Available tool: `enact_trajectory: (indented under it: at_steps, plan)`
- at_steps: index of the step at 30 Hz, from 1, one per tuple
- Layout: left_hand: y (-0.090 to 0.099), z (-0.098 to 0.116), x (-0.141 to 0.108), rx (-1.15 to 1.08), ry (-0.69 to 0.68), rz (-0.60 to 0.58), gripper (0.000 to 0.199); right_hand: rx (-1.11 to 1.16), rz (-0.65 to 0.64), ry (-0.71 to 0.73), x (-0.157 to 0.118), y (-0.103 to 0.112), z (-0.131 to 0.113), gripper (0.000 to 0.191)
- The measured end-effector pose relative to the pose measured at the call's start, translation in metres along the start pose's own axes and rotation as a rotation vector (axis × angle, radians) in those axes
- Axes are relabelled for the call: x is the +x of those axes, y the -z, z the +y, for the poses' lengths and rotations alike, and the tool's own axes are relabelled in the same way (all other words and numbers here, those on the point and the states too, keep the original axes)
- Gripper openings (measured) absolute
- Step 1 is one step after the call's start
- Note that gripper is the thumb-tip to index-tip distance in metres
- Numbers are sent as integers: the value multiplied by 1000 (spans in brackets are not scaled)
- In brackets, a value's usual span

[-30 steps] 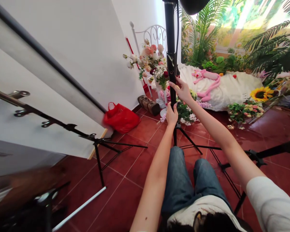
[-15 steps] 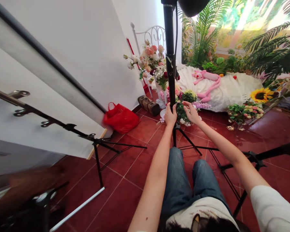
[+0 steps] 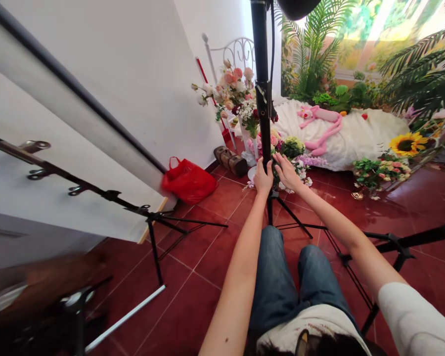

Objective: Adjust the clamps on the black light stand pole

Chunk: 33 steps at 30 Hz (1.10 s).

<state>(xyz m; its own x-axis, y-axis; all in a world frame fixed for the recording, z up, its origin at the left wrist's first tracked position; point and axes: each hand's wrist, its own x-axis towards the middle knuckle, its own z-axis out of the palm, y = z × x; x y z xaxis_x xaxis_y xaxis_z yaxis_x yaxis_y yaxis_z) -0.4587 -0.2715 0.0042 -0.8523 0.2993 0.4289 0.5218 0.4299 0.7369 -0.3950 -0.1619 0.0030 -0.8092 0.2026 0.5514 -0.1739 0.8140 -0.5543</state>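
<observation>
A black light stand [image 3: 262, 99] rises in front of me, its tripod legs on the red tiles. My left hand [image 3: 263, 177] is wrapped round the lower part of its pole. Just right of the pole is my right hand [image 3: 287, 173], with its fingers stretched out and pointing up and left. Whether its fingertips touch the pole I cannot tell. Behind both hands, flowers [image 3: 292, 147] stand on the floor.
Left of the stand are a red bag [image 3: 189, 182], a brown case [image 3: 230, 161] and a backdrop stand [image 3: 155, 216]. A pink plush toy [image 3: 322, 116] lies on white cloth [image 3: 374, 136]. Another black stand [image 3: 400, 245] is at the right.
My right hand has moved left, closer to the pole, and its fingers have straightened. My left hand stays round the pole. The view has shifted slightly.
</observation>
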Motion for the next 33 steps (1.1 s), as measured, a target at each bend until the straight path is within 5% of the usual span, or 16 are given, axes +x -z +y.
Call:
enact_trajectory:
  at_steps: [7,14,20,27,33]
  plan:
    - [-1,0,0,12,11,9,52,117,-21,-48,18,5,1,52]
    - [2,1,0,-7,3,0,52,212,80,-447,56,10,16,46]
    - [3,0,0,-14,-12,-14,52,361,228,-543,67,-12,22,39]
    - [4,3,-1,5,17,-30,49,203,269,-756,88,-15,19,34]
    - [3,1,0,-18,2,-23,47,437,233,-733,77,-19,14,11]
